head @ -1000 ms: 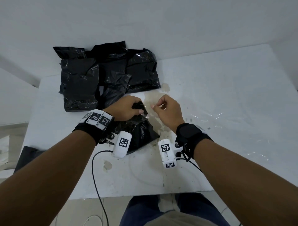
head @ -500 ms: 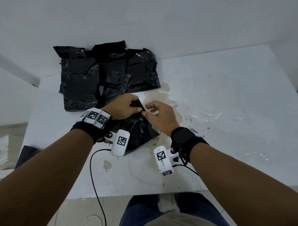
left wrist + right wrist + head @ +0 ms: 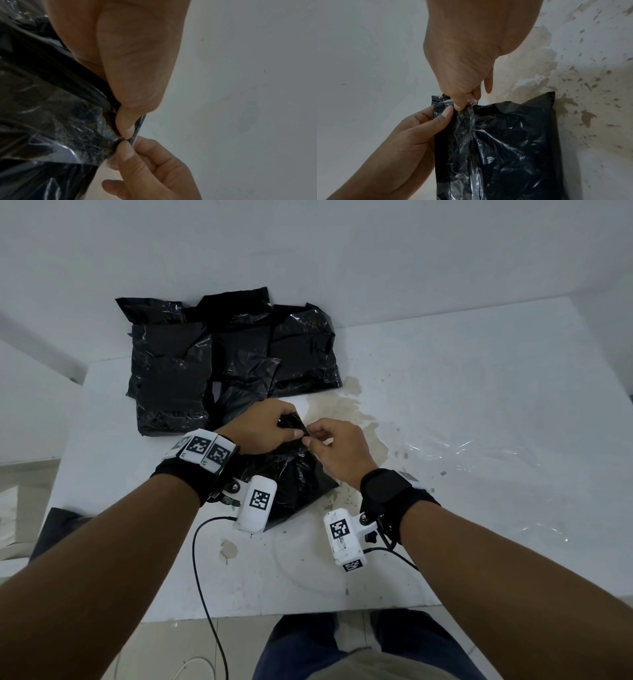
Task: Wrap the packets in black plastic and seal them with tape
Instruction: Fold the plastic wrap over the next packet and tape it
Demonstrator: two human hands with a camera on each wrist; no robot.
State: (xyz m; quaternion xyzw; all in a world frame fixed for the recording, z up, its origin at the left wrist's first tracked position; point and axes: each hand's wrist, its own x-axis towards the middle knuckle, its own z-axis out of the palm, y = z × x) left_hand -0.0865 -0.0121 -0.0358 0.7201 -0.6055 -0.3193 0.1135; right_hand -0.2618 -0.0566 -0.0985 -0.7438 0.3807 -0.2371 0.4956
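The black-wrapped packet (image 3: 294, 487) lies on the white table (image 3: 479, 412) near its front edge, straight ahead of the person, with a strip of clear tape (image 3: 467, 129) running lengthwise over its crinkled plastic. The left hand (image 3: 263, 428) grips the packet's far end, thumb pressed on top and fingers curled round the edge. The right hand (image 3: 337, 445) meets it there, thumb and forefinger pinching the tape's end right against the left thumb; whether that end is already stuck down is hard to tell. Behind the hands, toward the wall, sits a pile of wrapped packets (image 3: 219, 364). To the right, a clear plastic sheet (image 3: 479, 453) lies flat on the stained tabletop.
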